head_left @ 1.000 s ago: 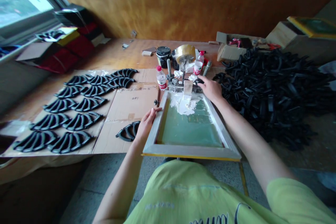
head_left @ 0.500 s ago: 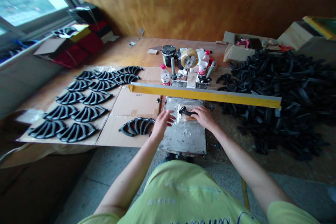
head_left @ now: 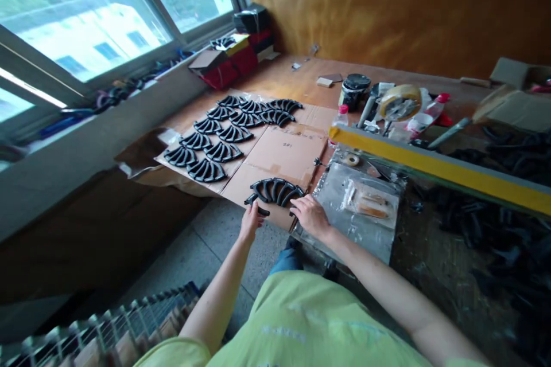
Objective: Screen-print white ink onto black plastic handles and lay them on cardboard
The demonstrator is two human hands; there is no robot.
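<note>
My left hand (head_left: pixel 252 221) is closed around a black curved handle (head_left: pixel 263 212), held over the front edge of the cardboard sheet (head_left: pixel 282 152). Just behind it lies a fan-shaped row of similar black handles (head_left: pixel 275 190). At the right end of this row, my right hand (head_left: pixel 310 215) has its fingers bent around a dark handle end (head_left: pixel 292 213); the rest of that piece is hidden by the hand. To the right, a metal plate (head_left: pixel 327 192) carries a taped pad with brownish strips (head_left: pixel 372 206).
More fans of black handles (head_left: pixel 221 152) cover the left cardboard. A yellow-edged bar (head_left: pixel 430 167) crosses above the plate. Behind it stand a black tub (head_left: pixel 355 90), a tape roll (head_left: pixel 400 102) and red-capped bottles (head_left: pixel 341 117). Loose black handles (head_left: pixel 499 200) are heaped at right.
My view has turned left. The handle that my right hand held over the plate is gone from there, and my left hand now holds one. Both hands have moved left to the front row.
</note>
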